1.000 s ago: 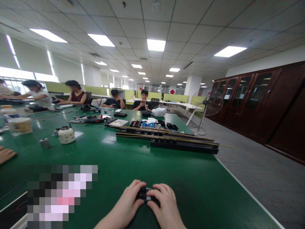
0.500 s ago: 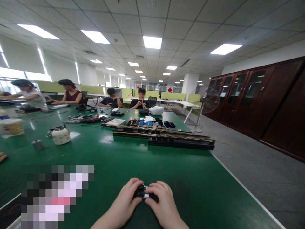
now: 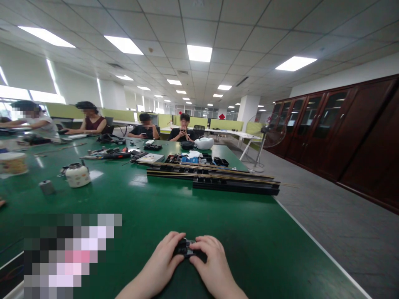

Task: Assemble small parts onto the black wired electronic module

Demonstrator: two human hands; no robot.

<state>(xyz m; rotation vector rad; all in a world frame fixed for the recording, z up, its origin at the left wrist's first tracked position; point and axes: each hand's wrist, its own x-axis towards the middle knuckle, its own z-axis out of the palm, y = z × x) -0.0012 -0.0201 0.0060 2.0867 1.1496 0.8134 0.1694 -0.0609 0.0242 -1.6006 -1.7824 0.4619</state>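
Note:
A small black part with silvery bits (image 3: 186, 247) is held between my two hands, low over the green table (image 3: 249, 228). My left hand (image 3: 166, 253) grips its left end, thumb on the near side and fingers on the far side. On the right end, my right hand (image 3: 210, 255) is closed in the same way, its index finger bent over the top near the middle. Fingers cover much of the part, so I cannot tell its exact kind.
Long black rails with thin brass-coloured rods (image 3: 218, 180) lie across the table ahead. A white jar (image 3: 77, 175) and a grey metal cylinder (image 3: 46, 187) stand to the left. Tools (image 3: 107, 153) lie farther back. Several people sit around the table; a standing fan (image 3: 263, 141) is at right.
My right index finger has shifted slightly over the middle of the black part, and less white shows there. Both hands keep their grip. The view has tilted very slightly.

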